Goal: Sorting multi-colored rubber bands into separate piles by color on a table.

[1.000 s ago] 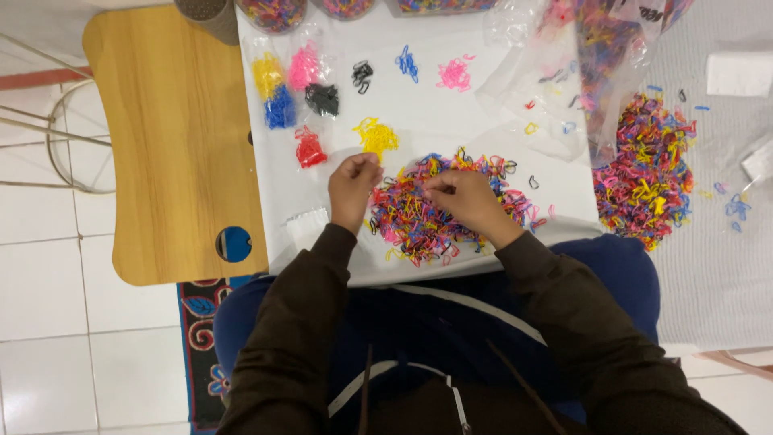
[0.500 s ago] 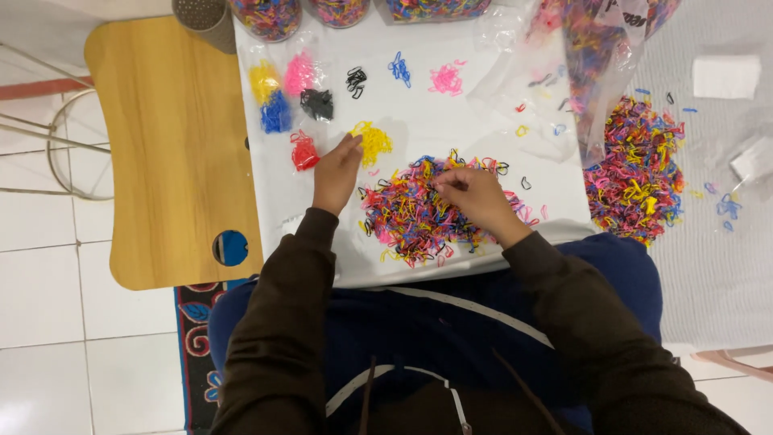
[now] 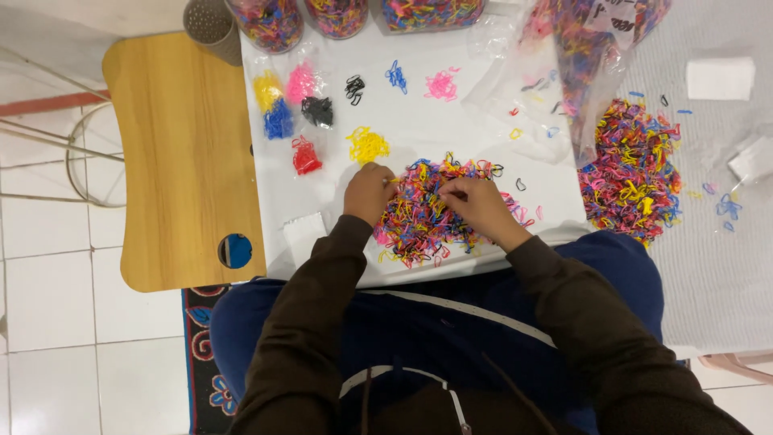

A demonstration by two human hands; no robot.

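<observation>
Your left hand [image 3: 368, 193] has come back from the small yellow heap of elastic bands [image 3: 367, 146] to the near-left edge of the big mixed pile of tiny coloured elastic bands [image 3: 431, 213]. It is curled on the pile; whether it pinches a band, I cannot tell. Your right hand [image 3: 477, 205] rests on the pile's middle, fingertips pinched together as if on one band. The pile lies at the near edge of the white desk [image 3: 427, 121], close to both hands; single-colour heaps sit farther back, kept apart.
</observation>
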